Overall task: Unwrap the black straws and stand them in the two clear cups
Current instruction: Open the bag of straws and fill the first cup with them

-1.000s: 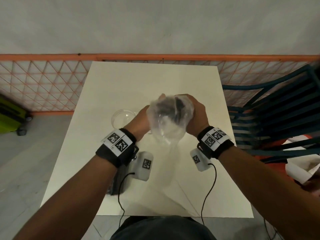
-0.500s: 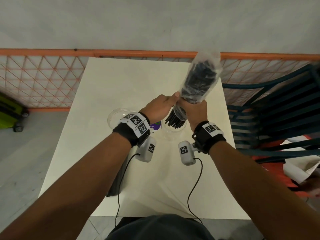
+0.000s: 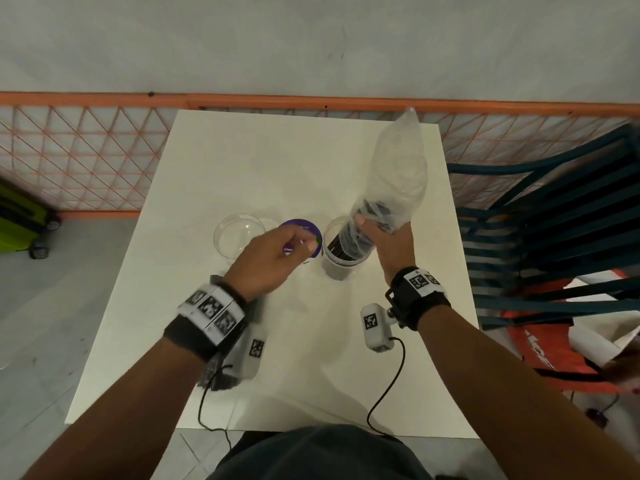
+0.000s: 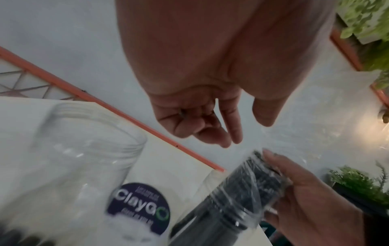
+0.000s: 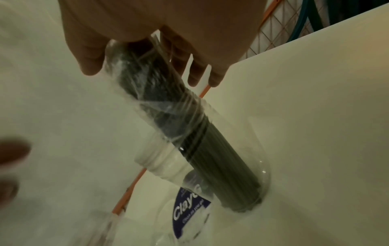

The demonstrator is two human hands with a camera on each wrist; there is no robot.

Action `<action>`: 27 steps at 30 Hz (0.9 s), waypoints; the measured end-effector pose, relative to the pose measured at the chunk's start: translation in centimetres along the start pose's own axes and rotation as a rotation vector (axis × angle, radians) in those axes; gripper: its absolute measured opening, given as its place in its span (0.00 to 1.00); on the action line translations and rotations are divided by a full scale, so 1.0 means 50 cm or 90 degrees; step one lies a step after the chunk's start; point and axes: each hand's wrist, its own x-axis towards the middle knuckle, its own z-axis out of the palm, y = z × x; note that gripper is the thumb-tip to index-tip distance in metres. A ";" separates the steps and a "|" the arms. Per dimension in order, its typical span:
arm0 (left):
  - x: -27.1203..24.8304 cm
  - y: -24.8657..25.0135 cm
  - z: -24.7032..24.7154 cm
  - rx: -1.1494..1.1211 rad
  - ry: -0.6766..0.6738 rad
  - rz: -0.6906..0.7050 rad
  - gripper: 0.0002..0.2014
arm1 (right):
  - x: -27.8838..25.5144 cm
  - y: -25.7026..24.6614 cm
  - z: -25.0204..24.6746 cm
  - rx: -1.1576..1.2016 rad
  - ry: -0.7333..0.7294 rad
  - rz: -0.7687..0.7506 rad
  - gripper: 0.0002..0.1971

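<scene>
The straws (image 5: 210,141) are light, thin and springy, loose against one another, and the wrap (image 3: 398,174) round them is soft, slick film that will slide rather than hold; so judge the best hold to be low on the bundle, where film lies tight on straw, not on the slack upper sleeve; your right hand (image 3: 388,244) already grips there, fingers (image 5: 200,74) behind and thumb in front, curled round the wrapped top; below your hold the bare lower ends stand tilted in the right cup (image 3: 341,258) on the tabletop (image 3: 277,161), reaching its bottom; your left hand (image 3: 270,261) hangs relaxed, holding nothing, above the purple label (image 4: 139,208) between the cups; the left cup (image 3: 239,237) appears empty.
</scene>
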 end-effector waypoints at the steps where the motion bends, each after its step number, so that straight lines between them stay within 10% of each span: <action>1: -0.029 -0.015 0.001 -0.001 -0.007 -0.013 0.10 | 0.001 -0.009 -0.003 0.014 -0.002 -0.008 0.21; 17: -0.362 -0.219 0.058 0.128 -0.170 -0.264 0.12 | 0.031 -0.128 -0.033 0.124 0.072 -0.043 0.04; 27: -0.413 -0.255 0.041 0.143 -0.207 -0.294 0.13 | -0.036 -0.247 -0.090 0.194 0.180 -0.191 0.18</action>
